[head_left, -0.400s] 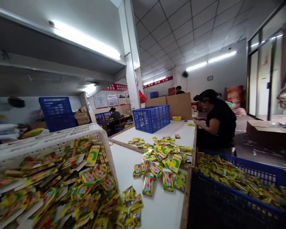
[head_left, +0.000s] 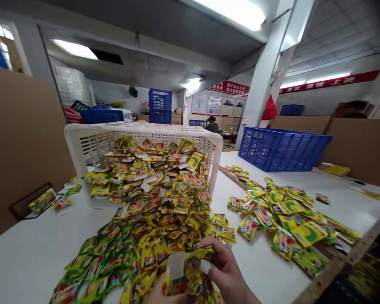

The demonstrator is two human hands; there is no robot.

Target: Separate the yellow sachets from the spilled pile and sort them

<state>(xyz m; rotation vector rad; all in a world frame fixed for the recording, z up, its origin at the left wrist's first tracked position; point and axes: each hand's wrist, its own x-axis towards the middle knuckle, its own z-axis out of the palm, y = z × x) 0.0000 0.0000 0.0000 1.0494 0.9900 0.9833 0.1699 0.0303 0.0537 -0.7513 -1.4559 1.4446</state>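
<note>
A white plastic crate (head_left: 85, 143) lies tipped on its side on the white table (head_left: 28, 257), spilling a heap of small yellow-green sachets (head_left: 152, 219) toward me. At the bottom edge my right hand (head_left: 224, 270) pinches a strip of sachets (head_left: 183, 274) with its fingers closed on it. My left hand (head_left: 164, 295) shows only as a sliver under the same strip, holding it from below. A second scatter of sachets (head_left: 281, 215) lies to the right.
A blue crate (head_left: 281, 147) stands at the back right of the table. Brown cardboard panels rise at the left (head_left: 19, 143) and far right (head_left: 364, 143). A person (head_left: 212, 124) sits far back. Stacked blue crates (head_left: 160, 105) stand behind.
The view has swung left and down, away from the seated co-worker and the blue crate of sachets. Both my hands have come into view, holding a strip of sachets.
</note>
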